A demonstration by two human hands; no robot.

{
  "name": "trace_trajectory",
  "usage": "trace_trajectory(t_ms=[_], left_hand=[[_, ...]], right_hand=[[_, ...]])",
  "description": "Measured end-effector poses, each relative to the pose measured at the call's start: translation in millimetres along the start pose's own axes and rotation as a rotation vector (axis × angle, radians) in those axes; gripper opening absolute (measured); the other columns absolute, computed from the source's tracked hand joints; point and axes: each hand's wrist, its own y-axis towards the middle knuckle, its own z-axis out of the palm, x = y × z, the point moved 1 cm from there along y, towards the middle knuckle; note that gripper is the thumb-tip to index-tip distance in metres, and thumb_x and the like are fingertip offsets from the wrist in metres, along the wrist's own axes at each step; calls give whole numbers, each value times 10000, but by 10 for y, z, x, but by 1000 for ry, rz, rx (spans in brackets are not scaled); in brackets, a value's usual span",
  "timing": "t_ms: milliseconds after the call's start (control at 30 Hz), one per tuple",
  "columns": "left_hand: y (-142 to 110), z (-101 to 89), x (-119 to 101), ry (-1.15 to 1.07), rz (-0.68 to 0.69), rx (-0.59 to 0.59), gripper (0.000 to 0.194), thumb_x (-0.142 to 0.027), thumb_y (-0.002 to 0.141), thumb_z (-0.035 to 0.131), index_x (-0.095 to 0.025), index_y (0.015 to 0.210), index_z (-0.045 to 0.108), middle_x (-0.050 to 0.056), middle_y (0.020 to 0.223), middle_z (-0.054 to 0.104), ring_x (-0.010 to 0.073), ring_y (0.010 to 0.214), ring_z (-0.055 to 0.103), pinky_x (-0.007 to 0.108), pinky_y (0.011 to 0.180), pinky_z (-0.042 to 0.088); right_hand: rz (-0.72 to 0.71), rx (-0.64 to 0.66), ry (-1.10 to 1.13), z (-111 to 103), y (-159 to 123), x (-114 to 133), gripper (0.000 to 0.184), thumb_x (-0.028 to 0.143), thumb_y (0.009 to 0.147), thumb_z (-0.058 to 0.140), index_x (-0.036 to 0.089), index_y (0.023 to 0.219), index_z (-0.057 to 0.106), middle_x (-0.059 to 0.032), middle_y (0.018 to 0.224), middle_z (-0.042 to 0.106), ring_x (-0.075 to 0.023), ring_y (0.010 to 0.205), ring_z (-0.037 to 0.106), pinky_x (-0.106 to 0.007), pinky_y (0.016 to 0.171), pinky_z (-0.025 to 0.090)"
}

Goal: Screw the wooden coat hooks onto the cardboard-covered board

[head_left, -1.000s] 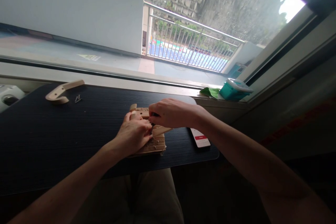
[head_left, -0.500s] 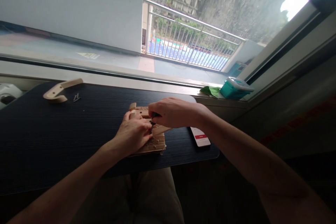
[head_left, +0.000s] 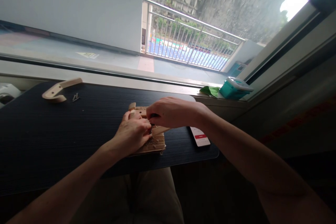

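Observation:
My left hand is closed over a light wooden hook, pressing it against a brown corrugated cardboard pad. A dark hole shows in the wood just beyond my fingers. My right hand is bent over the same wood, gripping a small tool with a dark handle. Its lower end is hidden between my two hands, so its exact kind cannot be made out. Small crumbs are scattered on the cardboard near my left fingertips.
On the dark table, a second wooden hook lies at the far left beside several screws. A phone lies to the right. On the windowsill are a green leaf-shaped item and a teal box.
My right hand has shifted slightly left and its grip has turned around the tool; less of the tool shows. My left hand stays on the wooden hook.

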Motion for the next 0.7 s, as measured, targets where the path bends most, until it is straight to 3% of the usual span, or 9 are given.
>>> trace_trajectory(t_ms=[267,433,700], left_hand=[[2,-5,-4,15,5,41,164,-311,786,552,-255,733,697,40,938,697,298,1082,492,540,1000,215],[-8,2,-1,26,-2,0,167,-301,775,563,-274,854,708,49,1069,673,313,1142,459,523,985,251],[6,-11,-10,19,5,21,174,-310,791,534,-263,754,697,34,973,702,288,1083,493,515,985,245]], right_hand=[[59,-44,-36,74,44,-17,288,267,910,394,133,940,647,-87,863,681,-146,719,560,-256,590,294],[43,-47,-40,42,10,-11,262,320,850,495,178,1017,639,-64,870,678,-153,726,562,-250,575,289],[31,-37,-1,2,-7,-8,209,194,857,445,175,890,650,-48,847,673,-126,702,525,-246,588,286]])
